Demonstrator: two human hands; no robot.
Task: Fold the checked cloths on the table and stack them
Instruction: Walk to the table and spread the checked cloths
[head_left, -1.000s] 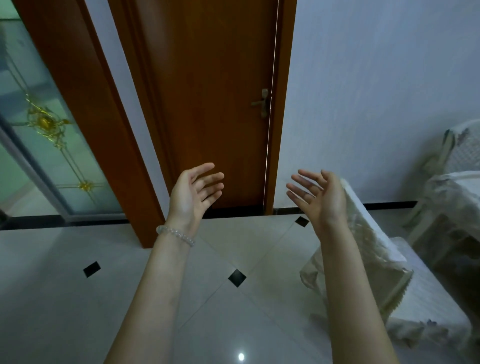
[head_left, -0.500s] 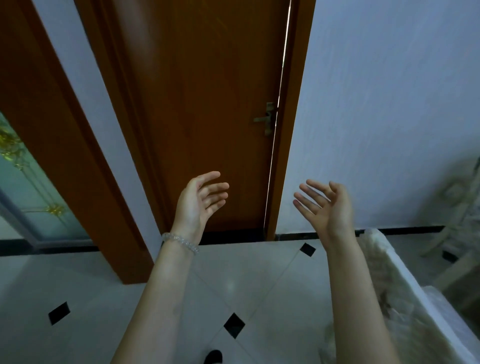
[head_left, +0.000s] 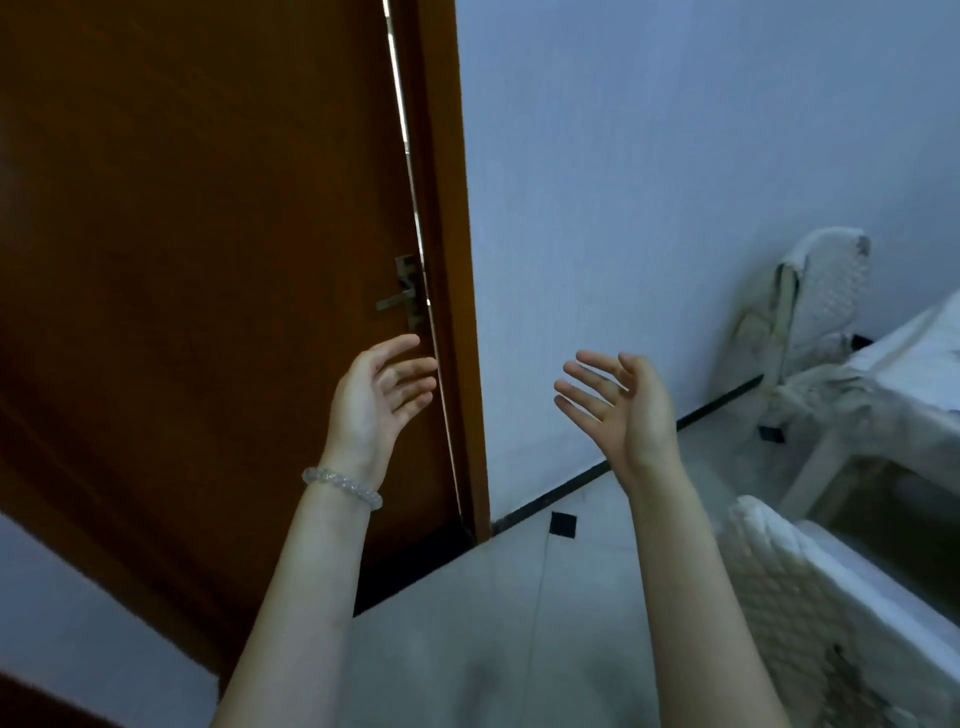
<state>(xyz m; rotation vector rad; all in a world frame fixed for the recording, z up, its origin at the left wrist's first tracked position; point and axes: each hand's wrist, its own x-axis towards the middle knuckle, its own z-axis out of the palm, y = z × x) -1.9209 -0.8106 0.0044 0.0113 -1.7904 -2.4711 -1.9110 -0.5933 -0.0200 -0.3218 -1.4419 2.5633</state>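
Both hands up mid-frame, left hand and right hand, fingers spread, holding nothing. Brown door behind, upper left. No checked cloths in sight; white-covered bench at right edge.

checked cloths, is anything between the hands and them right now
Cannot tell: no checked cloths or table top show in the head view. Both the left hand and the right hand are raised, open and empty, before a wooden door and wall.
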